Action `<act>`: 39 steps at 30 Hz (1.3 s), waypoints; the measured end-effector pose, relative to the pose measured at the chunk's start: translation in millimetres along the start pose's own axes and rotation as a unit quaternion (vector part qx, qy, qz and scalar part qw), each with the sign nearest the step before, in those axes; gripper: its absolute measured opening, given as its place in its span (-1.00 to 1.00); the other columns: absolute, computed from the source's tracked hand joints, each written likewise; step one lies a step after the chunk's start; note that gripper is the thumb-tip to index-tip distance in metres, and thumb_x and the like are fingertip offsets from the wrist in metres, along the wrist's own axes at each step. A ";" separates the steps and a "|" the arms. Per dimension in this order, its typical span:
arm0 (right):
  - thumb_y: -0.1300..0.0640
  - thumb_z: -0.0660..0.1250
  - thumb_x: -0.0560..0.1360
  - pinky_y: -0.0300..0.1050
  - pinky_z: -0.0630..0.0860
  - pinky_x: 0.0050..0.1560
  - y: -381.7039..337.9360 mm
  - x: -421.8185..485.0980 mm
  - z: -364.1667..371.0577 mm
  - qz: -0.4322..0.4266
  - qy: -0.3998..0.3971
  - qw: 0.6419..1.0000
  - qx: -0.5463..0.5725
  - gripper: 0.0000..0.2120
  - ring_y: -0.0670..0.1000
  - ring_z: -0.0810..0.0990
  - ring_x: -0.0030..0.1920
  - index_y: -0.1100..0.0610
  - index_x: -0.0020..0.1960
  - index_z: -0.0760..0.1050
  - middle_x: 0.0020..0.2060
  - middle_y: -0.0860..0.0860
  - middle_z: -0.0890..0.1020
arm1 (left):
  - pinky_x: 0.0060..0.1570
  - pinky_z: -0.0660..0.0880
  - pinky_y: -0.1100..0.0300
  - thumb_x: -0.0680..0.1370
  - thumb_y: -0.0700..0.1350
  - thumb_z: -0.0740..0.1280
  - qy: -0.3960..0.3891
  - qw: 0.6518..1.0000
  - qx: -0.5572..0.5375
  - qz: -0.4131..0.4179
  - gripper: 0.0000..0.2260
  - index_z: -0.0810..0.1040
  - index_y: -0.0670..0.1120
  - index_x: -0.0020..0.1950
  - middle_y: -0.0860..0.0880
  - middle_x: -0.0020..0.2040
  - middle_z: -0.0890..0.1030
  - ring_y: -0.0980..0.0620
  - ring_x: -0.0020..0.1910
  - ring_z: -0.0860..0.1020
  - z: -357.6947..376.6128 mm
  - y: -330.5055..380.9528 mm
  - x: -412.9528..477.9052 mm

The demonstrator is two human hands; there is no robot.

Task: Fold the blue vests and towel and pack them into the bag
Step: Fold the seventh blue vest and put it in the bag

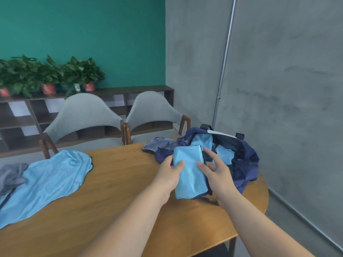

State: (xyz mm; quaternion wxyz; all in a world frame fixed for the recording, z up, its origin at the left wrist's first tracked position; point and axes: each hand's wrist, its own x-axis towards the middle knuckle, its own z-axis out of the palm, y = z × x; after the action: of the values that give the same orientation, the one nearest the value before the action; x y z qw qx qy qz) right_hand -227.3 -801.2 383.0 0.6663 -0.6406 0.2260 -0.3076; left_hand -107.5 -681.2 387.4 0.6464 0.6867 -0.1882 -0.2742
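We judge the step in hand to be slipping the folded vest [189, 173] into the bag [248, 158]. To do it well, we want to keep the bundle flat and squeezed so its layers do not slide apart. It should go in far end first through the open mouth, settling beside or on top of the two folded blue pieces [202, 140] already inside. The fabric looks slick and shiny, so we expect it to unfold if the grip loosens before the bundle is seated. The bag's soft sides sag, and one hand may need to hold the mouth open.

Our left hand [170, 173] pinches the folded vest at its left edge, thumb on the top face; the fingers beneath are hidden. Our right hand [217, 171] lies against the right edge with its fingers spread and fairly straight, thumb touching the top face, steadying more than clamping. The bundle sits between the two hands, its far end just at the bag's near rim, above the tabletop [120, 182].

Well apart to the left, an unfolded vest [48, 179] lies spread out, with the grey towel [11, 175] crumpled beside it.
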 end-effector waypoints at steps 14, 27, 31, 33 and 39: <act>0.14 0.28 0.62 -0.22 0.38 -0.22 -19.1 82.4 -96.2 0.010 0.136 0.918 -0.373 -0.57 -0.10 0.57 -0.17 -0.09 0.47 0.46 0.01 -0.07 0.67 | 0.03 0.59 0.27 0.63 -0.21 0.43 -0.150 0.975 0.147 0.069 -0.55 0.50 0.12 0.48 0.01 0.12 0.64 0.10 -0.02 0.65 85.1 24.0 56.9; 0.28 0.26 0.60 -0.16 0.40 -0.05 -10.5 158.2 -117.6 0.087 0.100 0.858 -0.496 -0.54 0.15 0.55 0.02 0.07 0.48 0.43 0.13 0.12 0.66 | 0.32 0.53 0.04 0.66 -0.13 0.39 -0.177 0.891 0.407 0.095 -0.46 0.35 0.00 0.63 -0.06 0.58 0.38 -0.14 0.35 0.56 126.3 45.6 116.5; 0.31 0.24 0.56 -0.06 0.53 0.05 3.8 169.7 -106.9 0.075 0.152 0.867 -0.468 -0.48 0.22 0.59 0.07 0.06 0.49 0.42 0.18 0.18 0.62 | 0.37 0.48 0.04 0.67 -0.16 0.35 -0.171 0.859 0.470 0.106 -0.43 0.27 0.00 0.67 -0.08 0.62 0.29 -0.17 0.43 0.49 133.6 44.5 131.5; 0.32 0.22 0.55 0.00 0.52 0.08 8.6 174.5 -100.1 0.062 0.177 0.862 -0.470 -0.47 0.27 0.60 0.15 0.06 0.50 0.38 0.21 0.21 0.59 | 0.40 0.43 0.05 0.68 -0.18 0.34 -0.160 0.837 0.508 0.122 -0.42 0.25 -0.02 0.67 -0.09 0.62 0.22 -0.16 0.49 0.41 137.1 42.4 137.6; 0.34 0.23 0.56 -0.02 0.38 -0.03 27.9 184.8 -97.3 0.061 0.189 0.837 -0.510 -0.46 0.29 0.57 0.14 0.10 0.52 0.31 0.24 0.23 0.50 | 0.45 0.31 -0.05 0.68 -0.01 0.30 -0.157 0.747 0.617 0.194 -0.48 0.26 -0.05 0.62 -0.07 0.54 0.32 -0.17 0.45 0.25 135.2 26.4 145.5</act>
State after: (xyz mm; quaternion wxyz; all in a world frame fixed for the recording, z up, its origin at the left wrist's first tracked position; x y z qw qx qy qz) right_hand -160.6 -1000.2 364.9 0.2064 -0.8040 0.5111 -0.2230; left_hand -75.6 -878.9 392.3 0.0827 0.8316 -0.5445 -0.0712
